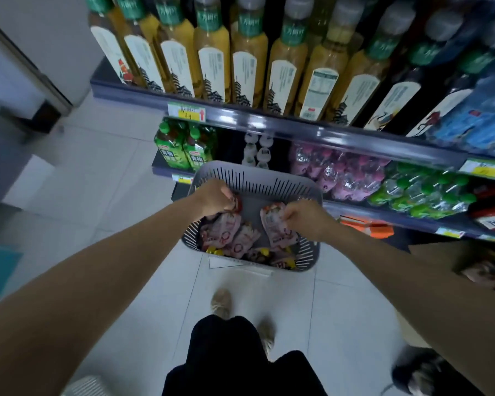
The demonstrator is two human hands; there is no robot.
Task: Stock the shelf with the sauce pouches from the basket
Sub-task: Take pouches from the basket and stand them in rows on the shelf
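Labels blur on pouches (pixel 273 221) gripped by left hand (pixel 216 195) and right hand (pixel 306 217).

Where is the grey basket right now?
Middle of the head view, in front of the low shelves: the grey basket is just below the green bottles, with the left hand and right hand inside.

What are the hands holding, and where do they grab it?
Left hand pinches a pouch at its red-capped top. Right hand pinches another pouch by its side edge.
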